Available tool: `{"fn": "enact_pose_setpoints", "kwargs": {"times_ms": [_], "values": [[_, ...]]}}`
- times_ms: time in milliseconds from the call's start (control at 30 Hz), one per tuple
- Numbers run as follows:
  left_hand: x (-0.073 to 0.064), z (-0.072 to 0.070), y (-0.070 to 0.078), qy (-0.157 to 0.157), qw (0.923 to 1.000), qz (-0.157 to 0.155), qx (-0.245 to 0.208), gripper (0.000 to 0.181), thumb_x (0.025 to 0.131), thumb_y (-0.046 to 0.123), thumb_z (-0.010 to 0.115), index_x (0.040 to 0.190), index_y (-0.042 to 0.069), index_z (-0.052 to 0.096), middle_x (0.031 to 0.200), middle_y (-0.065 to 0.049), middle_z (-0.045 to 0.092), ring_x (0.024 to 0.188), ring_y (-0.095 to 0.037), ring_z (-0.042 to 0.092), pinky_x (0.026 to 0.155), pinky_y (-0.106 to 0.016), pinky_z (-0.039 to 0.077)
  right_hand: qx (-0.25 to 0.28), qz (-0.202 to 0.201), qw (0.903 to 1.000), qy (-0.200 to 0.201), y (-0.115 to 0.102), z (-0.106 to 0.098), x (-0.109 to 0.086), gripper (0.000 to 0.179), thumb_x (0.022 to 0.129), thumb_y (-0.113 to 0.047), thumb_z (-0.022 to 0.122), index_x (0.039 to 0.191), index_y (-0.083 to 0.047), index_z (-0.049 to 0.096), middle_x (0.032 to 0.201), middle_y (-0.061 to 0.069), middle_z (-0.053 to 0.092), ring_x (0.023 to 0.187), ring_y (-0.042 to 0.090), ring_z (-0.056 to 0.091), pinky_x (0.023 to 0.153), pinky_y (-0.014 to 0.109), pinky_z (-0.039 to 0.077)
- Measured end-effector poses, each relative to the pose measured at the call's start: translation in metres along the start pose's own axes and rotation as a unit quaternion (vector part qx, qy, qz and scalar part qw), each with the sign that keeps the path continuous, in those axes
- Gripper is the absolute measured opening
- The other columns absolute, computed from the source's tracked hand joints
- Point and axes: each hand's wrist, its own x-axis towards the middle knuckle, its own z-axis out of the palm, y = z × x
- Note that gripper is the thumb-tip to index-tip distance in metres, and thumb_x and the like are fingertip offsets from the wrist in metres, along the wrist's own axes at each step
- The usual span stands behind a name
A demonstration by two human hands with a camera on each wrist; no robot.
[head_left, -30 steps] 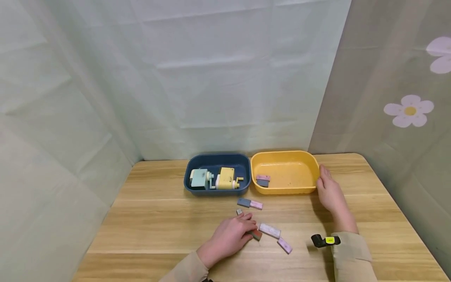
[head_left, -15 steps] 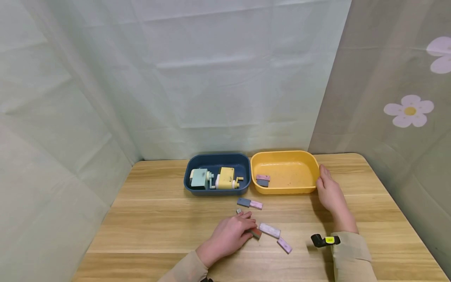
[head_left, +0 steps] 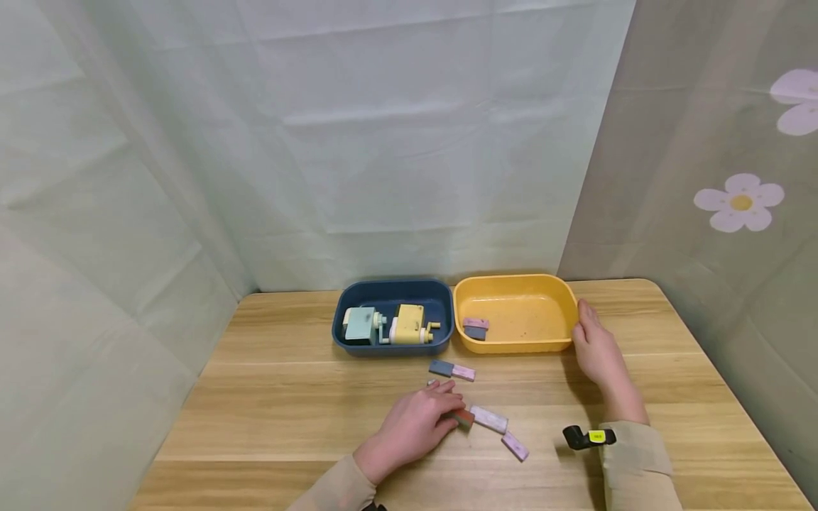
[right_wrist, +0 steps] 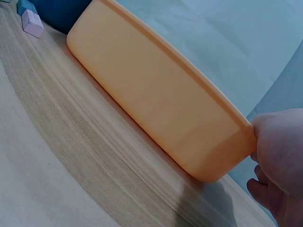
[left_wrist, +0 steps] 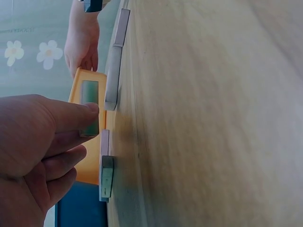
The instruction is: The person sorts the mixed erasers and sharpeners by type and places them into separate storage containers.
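Between thumb and fingers, my left hand (head_left: 415,426) pinches a red-and-grey eraser (head_left: 464,417), close over the table; the same eraser (left_wrist: 90,90) looks greenish in the left wrist view, the thumb across its face. Just right of it lie a long whitish eraser (head_left: 489,419) and a small pink one (head_left: 515,446). A blue-and-pink eraser (head_left: 451,370) is behind the left hand, whose fingertips mostly cover a small pale block (head_left: 431,382). My right hand (head_left: 599,348) rests against the right end of the yellow bin (head_left: 517,347), touching its rim (right_wrist: 248,127), fingers loose outside.
Inside the yellow bin, a pink-and-blue eraser (head_left: 476,328) sits at the near left. A navy bin (head_left: 393,349) adjoins it, holding a light blue crank pencil sharpener (head_left: 361,326) and a yellow one (head_left: 409,325). A cloth curtain (head_left: 396,142) hangs behind the table.
My left hand has shifted slightly upward in the head view, with the red-and-grey eraser raised a little, and now covers more of the small pale block. My right hand stays at the yellow bin.
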Motion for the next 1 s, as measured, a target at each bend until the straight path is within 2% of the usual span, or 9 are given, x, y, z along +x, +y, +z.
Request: {"fn": "enact_pose_setpoints", "kwargs": {"times_ms": [433, 667, 1000], "values": [[0.0018, -0.0011, 0.0039, 0.022, 0.9997, -0.001, -0.007, 0.017, 0.098, 0.018, 0.080, 0.115, 0.021, 0.081, 0.124, 0.008, 0.077, 0.135, -0.018, 0.063, 0.116, -0.041, 0.047, 0.002, 0.003, 1.0000, 0.002, 0.0017, 0.0004, -0.0007, 0.059, 0.116, -0.020, 0.029, 0.164, 0.012, 0.015, 0.171, 0.034, 0.015, 0.158, 0.052, 0.014, 0.127, 0.065, 0.015], [0.0044, -0.0027, 0.0039, 0.025, 0.9996, -0.006, -0.014, 0.023, 0.096, 0.018, 0.082, 0.119, 0.017, 0.081, 0.126, 0.005, 0.076, 0.135, -0.017, 0.063, 0.115, -0.041, 0.048, 0.003, 0.001, 1.0000, 0.001, 0.0015, -0.0001, -0.0005, 0.059, 0.116, -0.020, 0.029, 0.164, 0.012, 0.015, 0.171, 0.034, 0.015, 0.158, 0.053, 0.014, 0.128, 0.064, 0.015], [0.0069, -0.0058, 0.0063, 0.046, 0.9988, -0.001, -0.014, 0.020, 0.096, 0.016, 0.082, 0.116, 0.016, 0.080, 0.123, 0.005, 0.077, 0.134, -0.020, 0.064, 0.116, -0.040, 0.047, 0.001, -0.002, 1.0000, 0.007, 0.0019, 0.0013, -0.0002, 0.059, 0.116, -0.020, 0.029, 0.164, 0.013, 0.016, 0.171, 0.034, 0.015, 0.158, 0.052, 0.015, 0.127, 0.065, 0.015]]}}
